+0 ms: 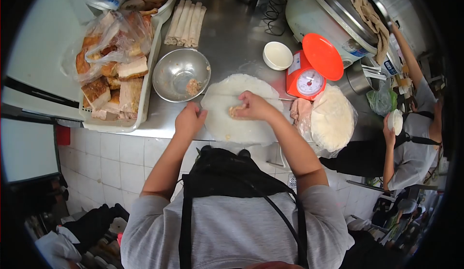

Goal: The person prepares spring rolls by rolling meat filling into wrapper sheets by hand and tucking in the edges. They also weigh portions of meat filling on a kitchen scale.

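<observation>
My right hand (252, 106) pinches a small lump of filling (236, 111) over a round translucent wrapper sheet (227, 130) lying on the metal counter. At the sheet's left edge is my left hand (190, 120), its fingers curled; what they hold, if anything, is hidden. Just beyond it stands a steel bowl (170, 71) with a little pinkish filling (193, 87) inside. To the right of the sheet lies a stack of round wrappers (332, 119) on plastic, beside a pink cloth (300, 109).
A red scale (305, 78) and white bowl (278, 56) stand behind the sheet. Several white rolls (185, 23) lie at the back. A meat tray (145, 109) is left, a large cooker (319, 18) back right. At right, a person (415, 134) holds a white bowl (395, 122).
</observation>
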The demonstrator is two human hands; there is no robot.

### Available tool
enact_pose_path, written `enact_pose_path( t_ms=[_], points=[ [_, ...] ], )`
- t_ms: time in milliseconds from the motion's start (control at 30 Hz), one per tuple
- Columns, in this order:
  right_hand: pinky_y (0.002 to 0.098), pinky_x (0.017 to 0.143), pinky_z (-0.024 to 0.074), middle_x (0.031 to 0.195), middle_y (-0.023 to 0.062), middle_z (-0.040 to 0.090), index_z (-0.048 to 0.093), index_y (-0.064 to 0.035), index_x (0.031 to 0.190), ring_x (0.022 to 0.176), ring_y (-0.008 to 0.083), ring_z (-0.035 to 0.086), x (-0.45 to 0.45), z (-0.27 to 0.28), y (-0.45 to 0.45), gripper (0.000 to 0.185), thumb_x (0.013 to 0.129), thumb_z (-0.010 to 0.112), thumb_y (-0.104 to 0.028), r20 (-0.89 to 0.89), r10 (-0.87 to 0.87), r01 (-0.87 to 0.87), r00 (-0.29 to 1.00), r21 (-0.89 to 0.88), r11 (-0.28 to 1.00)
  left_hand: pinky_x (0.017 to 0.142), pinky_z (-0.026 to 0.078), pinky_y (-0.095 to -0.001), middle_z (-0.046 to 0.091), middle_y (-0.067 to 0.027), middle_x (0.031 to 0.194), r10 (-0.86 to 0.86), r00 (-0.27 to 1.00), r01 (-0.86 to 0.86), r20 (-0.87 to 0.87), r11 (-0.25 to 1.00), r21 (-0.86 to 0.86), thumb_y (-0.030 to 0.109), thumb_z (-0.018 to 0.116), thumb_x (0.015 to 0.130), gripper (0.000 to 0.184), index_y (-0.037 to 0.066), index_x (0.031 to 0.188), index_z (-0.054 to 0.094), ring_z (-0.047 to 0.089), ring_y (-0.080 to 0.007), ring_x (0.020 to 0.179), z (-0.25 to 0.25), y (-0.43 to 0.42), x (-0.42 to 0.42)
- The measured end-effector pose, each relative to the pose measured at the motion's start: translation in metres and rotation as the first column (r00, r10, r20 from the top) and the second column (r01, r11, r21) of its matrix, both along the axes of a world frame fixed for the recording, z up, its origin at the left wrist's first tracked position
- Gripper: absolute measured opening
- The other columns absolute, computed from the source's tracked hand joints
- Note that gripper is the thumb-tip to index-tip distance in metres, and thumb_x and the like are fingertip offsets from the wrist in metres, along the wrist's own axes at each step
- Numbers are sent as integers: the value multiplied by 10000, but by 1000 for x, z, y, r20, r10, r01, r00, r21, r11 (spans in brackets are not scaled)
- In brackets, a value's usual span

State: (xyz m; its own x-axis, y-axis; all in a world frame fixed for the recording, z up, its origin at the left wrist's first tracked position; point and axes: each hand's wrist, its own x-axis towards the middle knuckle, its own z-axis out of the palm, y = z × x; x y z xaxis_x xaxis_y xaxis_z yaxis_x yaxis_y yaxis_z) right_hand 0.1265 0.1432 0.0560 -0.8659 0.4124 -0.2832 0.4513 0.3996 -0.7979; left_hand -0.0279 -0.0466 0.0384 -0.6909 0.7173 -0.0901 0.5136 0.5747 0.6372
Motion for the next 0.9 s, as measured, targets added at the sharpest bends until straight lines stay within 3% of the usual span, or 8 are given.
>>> enact_pose_path(
  t_ms=[67,200,267,367,467,700,800,900],
  points=[
    [333,698,470,940,138,597,572,-28,949,805,265,590,-1,-2,-13,388,688,702,-283,89,-86,71,992,164,984,667,463,-391,584,-169,844,-128,986,140,-108,984,114,208,667,721,297,20,913,540,572,-321,761,-1,-1,16],
    [398,800,429,983,154,581,588,-16,981,915,337,537,19,-37,-29,291,786,613,-230,-423,-113,311,899,436,845,924,391,-390,496,-189,1176,-416,873,483,-256,811,329,88,647,699,460,-2,1129,507,465,-352,1087,-11,37,57],
    [405,825,409,1001,147,570,586,-25,1010,951,334,515,25,-47,-43,287,786,603,-204,-423,-144,362,895,498,788,969,355,-392,481,-180,1208,-433,853,517,-291,776,361,67,641,692,535,-9,1193,469,426,-349,1141,-31,54,67],
    [400,839,395,1025,136,553,576,-37,1047,968,330,495,33,-61,-40,331,761,624,-198,-391,-126,347,912,568,747,967,357,-389,476,-173,1209,-529,762,640,-375,704,307,76,656,683,622,-10,1247,407,435,-332,1121,-49,64,55],
    [387,832,389,1018,121,548,580,-43,1047,959,316,489,37,-32,-41,370,724,661,-206,-363,-88,307,927,607,732,971,347,-389,459,-167,1224,-670,704,710,-235,668,223,96,684,659,660,-3,1249,408,426,-321,1116,-31,66,38],
    [393,861,358,1059,107,507,574,-71,1077,992,296,461,31,-30,-23,569,609,750,-344,-159,56,41,986,548,835,925,355,-397,490,-103,1089,-667,678,727,-308,671,144,132,723,621,629,37,1195,483,434,-310,1049,-34,70,29],
    [395,850,360,1029,120,512,565,-82,1086,984,297,468,40,-45,-22,583,592,762,-322,-182,108,34,977,636,771,903,361,-400,487,-103,1096,-678,660,743,-323,653,149,133,723,619,622,59,1192,494,440,-305,1032,-35,63,29],
    [377,810,376,964,88,534,601,-78,969,928,274,485,42,-28,-24,382,641,730,-225,-395,50,210,917,586,782,897,367,-378,494,-87,1102,-646,729,684,-225,690,235,97,697,639,530,64,1145,541,444,-288,1036,-16,58,32]
  ],
)
